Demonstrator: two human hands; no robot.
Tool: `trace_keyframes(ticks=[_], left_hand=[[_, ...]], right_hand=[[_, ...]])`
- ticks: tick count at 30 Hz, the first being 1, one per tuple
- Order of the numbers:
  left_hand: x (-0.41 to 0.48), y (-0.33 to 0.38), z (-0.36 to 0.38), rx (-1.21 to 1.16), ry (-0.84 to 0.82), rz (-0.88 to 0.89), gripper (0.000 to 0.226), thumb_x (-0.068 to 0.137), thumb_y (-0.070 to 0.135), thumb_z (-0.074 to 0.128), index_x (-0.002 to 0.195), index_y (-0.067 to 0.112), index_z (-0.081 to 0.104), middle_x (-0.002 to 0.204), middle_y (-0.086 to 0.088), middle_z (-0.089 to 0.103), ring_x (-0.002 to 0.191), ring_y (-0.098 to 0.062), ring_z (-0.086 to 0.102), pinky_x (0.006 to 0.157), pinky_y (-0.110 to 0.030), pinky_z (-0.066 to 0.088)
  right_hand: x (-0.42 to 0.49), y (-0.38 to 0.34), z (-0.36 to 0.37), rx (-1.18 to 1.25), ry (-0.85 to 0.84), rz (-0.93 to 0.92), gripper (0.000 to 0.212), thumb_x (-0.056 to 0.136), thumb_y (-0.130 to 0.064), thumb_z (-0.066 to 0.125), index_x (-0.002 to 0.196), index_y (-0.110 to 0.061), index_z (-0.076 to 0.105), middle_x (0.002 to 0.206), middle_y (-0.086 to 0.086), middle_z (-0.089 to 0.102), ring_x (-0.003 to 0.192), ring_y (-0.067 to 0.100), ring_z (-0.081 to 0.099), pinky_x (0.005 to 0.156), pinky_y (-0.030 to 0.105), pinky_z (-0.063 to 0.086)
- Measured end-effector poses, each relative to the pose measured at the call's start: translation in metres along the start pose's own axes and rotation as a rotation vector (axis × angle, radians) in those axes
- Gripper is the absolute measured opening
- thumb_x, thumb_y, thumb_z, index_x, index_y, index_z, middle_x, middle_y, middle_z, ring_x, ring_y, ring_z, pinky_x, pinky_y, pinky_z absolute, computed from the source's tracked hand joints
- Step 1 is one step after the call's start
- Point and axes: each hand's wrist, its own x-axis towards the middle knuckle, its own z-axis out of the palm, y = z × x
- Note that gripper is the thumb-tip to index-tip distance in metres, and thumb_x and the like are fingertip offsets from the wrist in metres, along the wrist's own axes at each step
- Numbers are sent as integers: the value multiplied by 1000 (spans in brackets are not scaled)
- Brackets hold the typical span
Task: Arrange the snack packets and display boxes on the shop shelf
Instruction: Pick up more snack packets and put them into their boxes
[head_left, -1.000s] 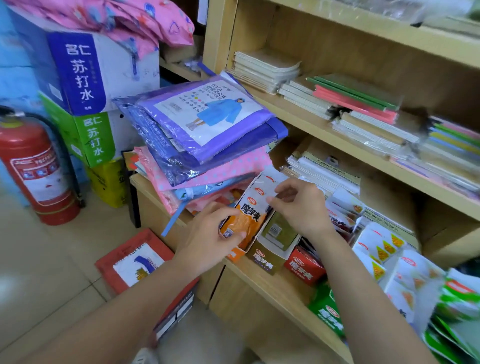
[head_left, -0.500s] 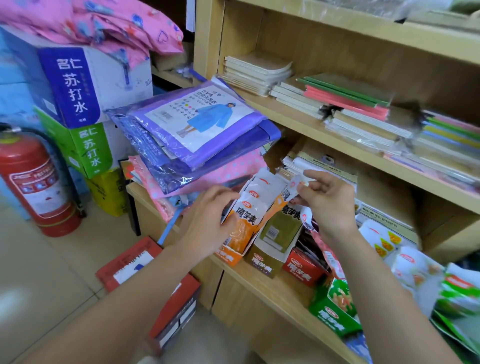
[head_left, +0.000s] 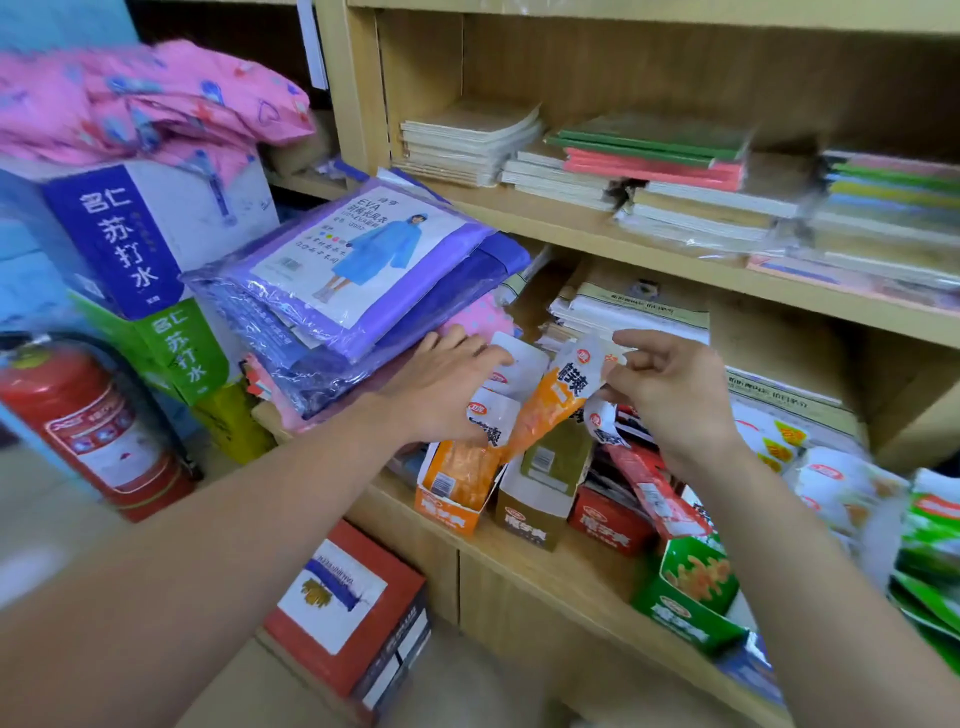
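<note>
A person's two bare hands work at a wooden shop shelf (head_left: 561, 587) crowded with snacks. The right grip (head_left: 670, 400) is clamped on the white top edge of an orange packet (head_left: 553, 405), pinched between thumb and fingertips. The packet hangs tilted, down and to the left of this grip, its lower end dipping toward the orange display box (head_left: 447, 512). The left grip (head_left: 447, 395) lies over the standing packets (head_left: 496, 415) already in that box, fingers reaching across their white tops. The thumb is hidden, so I cannot tell whether this grip pinches them or only steadies them.

The step appears to be slotting the tilted packet into the box. It would likely go best if the left grip parts the standing packets to make a gap, and the right grip straightens the packet upright before lowering it, label outward.

Below the right grip sit an olive box (head_left: 532, 525) and a red box (head_left: 608, 527), with a green box (head_left: 691, 597) nearer the viewer. Raincoat packs (head_left: 363, 275) are stacked just beyond the left grip.
</note>
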Motion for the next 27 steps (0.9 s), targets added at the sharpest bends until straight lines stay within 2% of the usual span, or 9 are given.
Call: trace_keyframes(ticks=[2,4,6,9,11,16,19,23,27], left_hand=[[4,0,-5,-57,11,10,52,74,50,81,119,37,57,114,12,51,110,-17,38,88,-31,29],[6,1,-10,-69,-3,16,29,78,45,80,98,37,61,100,14,52,106,-16,38,86,-33,31],[8,1,-13,-63,-30,-7,22,82,41,79,89,36,58,94,14,52,107,-16,41,89,-35,32],[12,0,-13,-75,-45,-37,31,80,40,79,94,41,51,96,14,50,108,-15,42,93,-37,32],[14,0,-16,-80,-48,-27,38,79,41,80,96,44,46,95,17,53,105,-12,39,88,-34,28],[12,-5,-33,-183,-29,-26,31,80,36,81,101,37,58,81,15,63,98,-12,42,80,-33,24],[4,-11,-40,-238,96,-66,17,85,27,79,100,26,71,78,11,73,91,-14,50,86,-36,34],[-6,-16,-47,-362,339,-221,12,89,19,75,101,18,77,85,2,77,83,-21,64,75,-35,50],[-9,-15,-52,-389,475,-311,6,87,22,76,92,18,76,83,2,77,81,-21,71,75,-40,55]], right_hand=[[1,0,-8,54,6,24,22,87,3,70,106,-7,71,81,20,67,62,25,70,72,42,59],[2,-1,-16,97,32,42,21,87,5,69,106,-3,71,73,13,63,54,19,65,67,38,58],[3,-3,-23,127,57,51,20,88,5,68,106,-2,70,71,10,62,50,17,62,62,31,58],[1,-3,-27,134,64,48,18,89,4,68,98,-10,70,78,17,60,51,17,63,67,37,61],[0,-2,-26,106,76,36,19,90,3,68,94,-15,70,74,11,57,53,21,65,74,47,62],[-1,-2,-23,71,85,26,17,92,0,67,90,-17,70,77,4,57,58,24,71,73,56,60],[-2,-1,-22,68,79,34,15,92,-1,66,90,-16,69,73,6,62,61,29,72,72,57,59],[-2,-3,-21,93,79,47,11,92,-2,67,100,-11,69,76,14,65,56,22,69,76,56,59],[-4,-4,-19,105,83,33,13,92,-2,66,102,-10,69,73,12,62,53,17,68,76,55,60]])
